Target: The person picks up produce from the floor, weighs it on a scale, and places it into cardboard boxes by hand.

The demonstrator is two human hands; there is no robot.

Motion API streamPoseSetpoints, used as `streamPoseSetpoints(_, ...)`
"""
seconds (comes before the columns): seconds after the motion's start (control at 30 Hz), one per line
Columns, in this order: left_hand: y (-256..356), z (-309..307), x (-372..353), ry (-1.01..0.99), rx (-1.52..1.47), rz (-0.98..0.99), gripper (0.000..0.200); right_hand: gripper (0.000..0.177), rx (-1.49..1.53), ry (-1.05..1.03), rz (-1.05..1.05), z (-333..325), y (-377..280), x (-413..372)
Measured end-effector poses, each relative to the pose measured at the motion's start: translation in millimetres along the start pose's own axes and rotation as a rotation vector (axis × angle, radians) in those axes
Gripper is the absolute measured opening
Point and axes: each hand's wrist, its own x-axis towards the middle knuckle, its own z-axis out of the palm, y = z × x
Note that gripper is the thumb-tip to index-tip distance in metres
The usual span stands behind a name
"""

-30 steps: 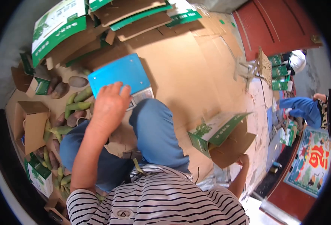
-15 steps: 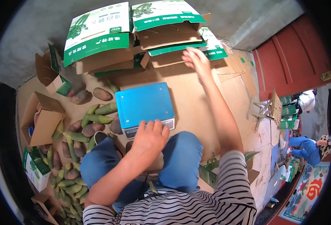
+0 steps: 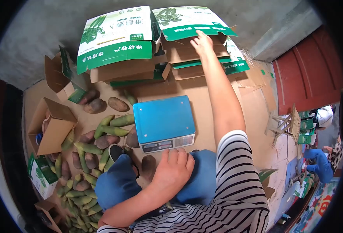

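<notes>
My right hand point(image 3: 204, 43) is stretched out to the upper stacked carton point(image 3: 191, 17), a white and green box printed with vegetables. Its fingers are apart and overlap the green front edge; whether they touch it is hard to tell. On my raised knee, just in front of the scale, lies my left hand point(image 3: 174, 167), fingers loosely extended and holding nothing. The digital scale point(image 3: 163, 118) has a bare blue top and a display on the side facing me. A second stacked carton point(image 3: 115, 29) stands left of the one my right hand reaches.
Many green radishes point(image 3: 82, 200) are heaped at the lower left, with dark reddish, potato-like roots point(image 3: 118, 104) among and above them. An open brown box point(image 3: 56, 132) stands at the left. A small wooden stool point(image 3: 288, 126) and a seated person point(image 3: 321, 163) are at the right.
My right hand has moved up and forward onto the front of the stacked carton. My left hand has drawn back from the scale's front edge to my knee. The view has shifted slightly.
</notes>
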Motion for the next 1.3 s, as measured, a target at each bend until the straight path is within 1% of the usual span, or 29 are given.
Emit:
streamPoseSetpoints(0.13, 7, 0, 0, 0.035, 0.001, 0.017, 0.036, 0.019, 0.043, 0.416, -0.354, -81, -40, -47)
streamPoseSetpoints(0.2, 8, 3, -3, 0.051, -0.004, 0.038, 0.036, 0.018, 0.149, 0.401, -0.506, -128, -55, -71)
streamPoseSetpoints(0.27, 10, 4, -2, 0.054, -0.005, 0.028, 0.036, 0.021, 0.122, 0.257, -0.269, -192, -71, -75)
streamPoseSetpoints(0.37, 12, 8, -1, 0.04, -0.008, 0.033, 0.036, 0.03, 0.029, 0.042, 0.104, -234, -96, -90)
streamPoseSetpoints(0.4, 12, 12, -1, 0.036, -0.005, 0.036, 0.036, 0.036, -0.005, -0.012, 0.128, -239, -98, -92)
streamPoseSetpoints(0.43, 11, 20, -2, 0.072, 0.015, 0.044, 0.032, 0.036, -0.059, -0.069, 0.027, -231, -105, -103)
streamPoseSetpoints(0.47, 10, 23, -2, 0.063, 0.015, 0.04, 0.031, 0.037, -0.111, -0.129, -0.069, -220, -108, -113)
streamPoseSetpoints(0.5, 8, 24, -2, 0.048, 0.016, 0.033, 0.03, 0.037, -0.181, -0.134, -0.159, -201, -117, -136)
streamPoseSetpoints(0.53, 6, 24, -1, 0.032, 0.019, 0.027, 0.029, 0.033, -0.236, -0.185, -0.174, -196, -129, -150)
streamPoseSetpoints(0.6, 4, 26, 1, 0.095, 0.028, 0.04, 0.026, 0.025, -0.352, -0.3, -0.194, -185, -149, -176)
streamPoseSetpoints(0.67, 3, 25, 0, 0.118, 0.014, 0.034, 0.025, 0.024, -0.525, -0.357, -0.162, -166, -170, -232)
streamPoseSetpoints(0.73, 5, 23, -3, 0.139, -0.012, 0.049, 0.021, 0.025, -0.858, -0.561, -0.077, -154, -185, -274)
streamPoseSetpoints(0.8, 5, 30, -6, 0.152, -0.005, 0.073, 0.019, 0.023, -1.156, -0.796, -0.278, -150, -177, -292)
streamPoseSetpoints(0.83, 7, 33, -8, 0.14, -0.004, 0.064, 0.019, 0.019, -1.456, -0.901, -0.396, -145, -172, -297)
streamPoseSetpoints(0.87, 7, 35, -7, 0.136, 0.0, 0.064, 0.018, 0.022, -1.491, -0.991, -0.613, -138, -156, -309)
streamPoseSetpoints(0.93, 11, 40, -7, 0.134, 0.008, 0.068, 0.017, 0.037, -1.693, -1.118, -0.782, -140, -112, -320)
streamPoseSetpoints(1.03, 16, 48, -7, 0.136, 0.022, 0.061, 0.017, 0.047, -1.637, -1.157, -0.867, -140, -79, -327)
streamPoseSetpoints(1.13, 20, 49, -13, 0.152, 0.046, 0.078, 0.016, 0.048, -1.642, -1.169, -0.949, -139, -76, -323)
streamPoseSetpoints(1.23, 22, 51, -15, 0.222, 0.032, 0.101, 0.015, 0.05, -1.532, -1.256, -1.041, -129, -71, -329)
streamPoseSetpoints(1.3, 25, 49, -16, 0.199, 0.078, 0.082, 0.014, 0.052, -1.559, -1.313, -1.015, -127, -62, -334)
